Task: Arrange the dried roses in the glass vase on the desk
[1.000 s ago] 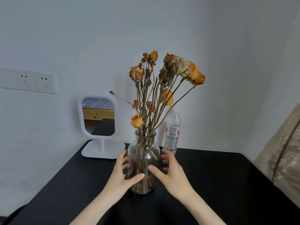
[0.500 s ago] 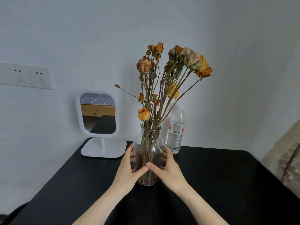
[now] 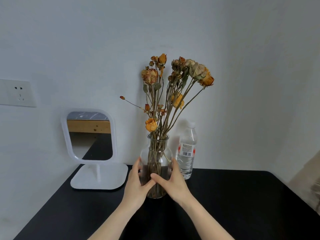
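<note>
Head view gave me both hands wrapped around the glass vase [image 3: 158, 142] near the middle of the black desk [image 3: 242, 205]. The left hand [image 3: 136, 186] gripped the vase's left side and the right hand [image 3: 174, 184] gripped its right side. On each, the fingers curled round the back of the glass and the thumb lay across the front. The two thumbs touched, or very nearly so, on the near face of the vase. The vase stood upright, and its base appeared to sit on the desk, though I could not tell whether any weight was lifted off it.

The dried roses [image 3: 174, 80] stood in the vase, their stems bunched through the narrow neck and fanning out above it. Most of the heads sat high up, orange and faded brown. One orange bloom hung low just above the rim, and a thin stem with a small bud stuck out to the left.

A clear water bottle [image 3: 187, 153] with a red and white label stood upright just behind and to the right of the vase, against the wall. To the left, a white-framed mirror [image 3: 90, 135] on a flat white base stood near the desk's back edge. A wall socket [image 3: 17, 92] was mounted higher up at far left. Some beige fabric [image 3: 306, 181] showed at the right edge, too blurred for me to identify.
</note>
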Demonstrator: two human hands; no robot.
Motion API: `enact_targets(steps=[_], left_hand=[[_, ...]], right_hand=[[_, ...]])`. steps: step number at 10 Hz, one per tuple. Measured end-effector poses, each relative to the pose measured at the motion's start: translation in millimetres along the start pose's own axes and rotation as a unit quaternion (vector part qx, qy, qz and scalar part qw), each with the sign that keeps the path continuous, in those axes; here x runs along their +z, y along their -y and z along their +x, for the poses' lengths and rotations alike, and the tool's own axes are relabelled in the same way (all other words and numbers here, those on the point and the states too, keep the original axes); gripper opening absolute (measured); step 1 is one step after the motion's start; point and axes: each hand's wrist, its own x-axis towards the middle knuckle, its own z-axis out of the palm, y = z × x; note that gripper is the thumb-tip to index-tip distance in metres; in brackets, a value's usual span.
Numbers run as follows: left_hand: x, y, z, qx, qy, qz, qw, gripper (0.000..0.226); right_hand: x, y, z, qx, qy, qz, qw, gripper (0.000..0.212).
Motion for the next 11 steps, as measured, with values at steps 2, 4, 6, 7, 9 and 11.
enact_targets(steps=[2,4,6,7,9,11], left_hand=[[7.3,8.0,17.2,-0.008,-0.006,0.004,1.0,0.077],[11.2,12.8,27.6,-0.013,-0.002,0.005,1.0,0.079],[11.6,11.8,30.8,-0.019,-0.001,0.02,1.0,0.08],[11.5,10.6,30.7,-0.026,0.005,0.016,1.0,0.081],[9.8,4.5,30.6,-0.042,0.016,0.017,0.999,0.084],[6.6,-6.3,6.0,-0.07,0.007,0.028,0.997,0.093]], right_hand=[[-2.6,-5.0,16.1,0.014,0.013,0.009,1.0,0.076],[-4.0,-5.1,25.9,0.027,0.016,0.019,0.999,0.082],[-5.4,-4.4,30.2,0.03,0.02,0.02,0.999,0.077],[-4.9,-5.8,32.9,0.029,0.019,0.025,0.999,0.072],[-7.2,-1.3,31.8,0.047,0.029,0.036,0.998,0.079],[-12.3,16.7,11.5,0.035,0.023,-0.041,0.998,0.055]])
